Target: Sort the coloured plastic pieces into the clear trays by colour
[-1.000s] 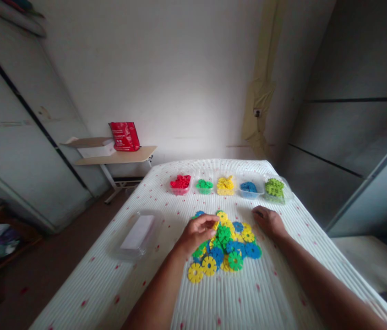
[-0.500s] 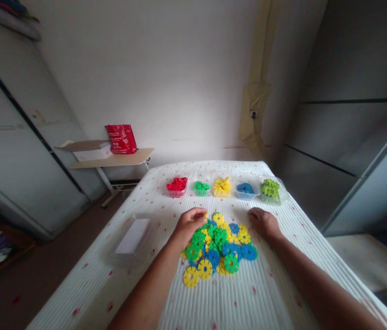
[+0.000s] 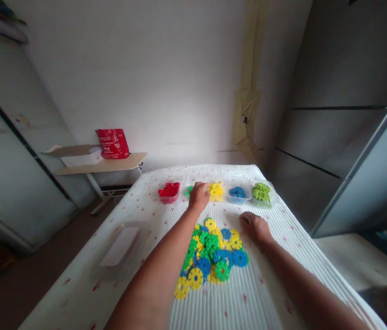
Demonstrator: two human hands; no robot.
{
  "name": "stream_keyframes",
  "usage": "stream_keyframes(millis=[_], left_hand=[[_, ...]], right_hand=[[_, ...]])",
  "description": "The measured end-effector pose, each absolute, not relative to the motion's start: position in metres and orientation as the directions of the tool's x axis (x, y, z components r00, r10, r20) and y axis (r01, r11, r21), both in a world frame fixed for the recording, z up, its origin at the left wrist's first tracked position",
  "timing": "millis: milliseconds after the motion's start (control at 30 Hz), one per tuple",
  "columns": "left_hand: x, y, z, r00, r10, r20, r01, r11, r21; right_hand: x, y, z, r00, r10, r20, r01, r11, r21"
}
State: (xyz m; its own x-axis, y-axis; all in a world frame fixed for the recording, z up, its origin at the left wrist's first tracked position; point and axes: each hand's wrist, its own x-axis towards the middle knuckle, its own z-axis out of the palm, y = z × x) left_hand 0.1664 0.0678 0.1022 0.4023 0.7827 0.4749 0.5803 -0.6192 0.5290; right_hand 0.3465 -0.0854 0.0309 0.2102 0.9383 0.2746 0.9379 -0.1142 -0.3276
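Observation:
My left hand (image 3: 199, 196) is over the row of clear boxes, between the green pieces (image 3: 189, 190) and the yellow pieces (image 3: 215, 189). Its fingers are pinched together at the yellow box's left side; whatever they hold is hidden. My right hand (image 3: 255, 226) rests on the cloth with curled fingers, right of a mixed pile of slotted plastic discs (image 3: 211, 245). Yellow, green and blue discs overlap in that pile, and my left forearm covers part of its left edge.
The row also has boxes of red pieces (image 3: 169, 189), blue pieces (image 3: 237, 192) and lime-green pieces (image 3: 261, 192). A clear lid (image 3: 121, 247) lies at left on the quilted white cloth (image 3: 234, 300). Beyond stands a side table (image 3: 121, 165) with a red bag (image 3: 112, 143).
My left hand has moved forward from the pile's far left edge to the green and yellow boxes. My right hand stays beside the pile. The view has shifted slightly.

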Motion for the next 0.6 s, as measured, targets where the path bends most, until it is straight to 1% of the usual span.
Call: stream_keyframes(millis=[133, 267, 333, 433, 500, 600], left_hand=[[0.129, 0.038, 0.086, 0.412, 0.784, 0.465, 0.593, -0.618, 0.516], [0.080, 0.002, 0.071, 0.438, 0.812, 0.386, 0.651, -0.582, 0.486], [0.058, -0.010, 0.059, 0.417, 0.825, 0.382, 0.668, -0.563, 0.486], [0.036, -0.016, 0.042, 0.328, 0.847, 0.418, 0.695, -0.516, 0.500], [0.029, -0.014, 0.034, 0.275, 0.854, 0.441, 0.698, -0.493, 0.519], [0.026, -0.007, 0.028, 0.230, 0.862, 0.451, 0.667, -0.477, 0.572]], right_hand=[[0.347, -0.085, 0.030, 0.218, 0.934, 0.284, 0.935, -0.117, -0.335], [0.346, -0.085, 0.030, 0.218, 0.934, 0.284, 0.940, -0.123, -0.318], [0.345, -0.085, 0.031, 0.219, 0.935, 0.280, 0.943, -0.130, -0.305], [0.344, -0.086, 0.033, 0.221, 0.936, 0.274, 0.943, -0.133, -0.306], [0.345, -0.088, 0.034, 0.213, 0.940, 0.267, 0.934, -0.116, -0.337], [0.346, -0.091, 0.039, 0.166, 0.950, 0.263, 0.893, -0.033, -0.448]])
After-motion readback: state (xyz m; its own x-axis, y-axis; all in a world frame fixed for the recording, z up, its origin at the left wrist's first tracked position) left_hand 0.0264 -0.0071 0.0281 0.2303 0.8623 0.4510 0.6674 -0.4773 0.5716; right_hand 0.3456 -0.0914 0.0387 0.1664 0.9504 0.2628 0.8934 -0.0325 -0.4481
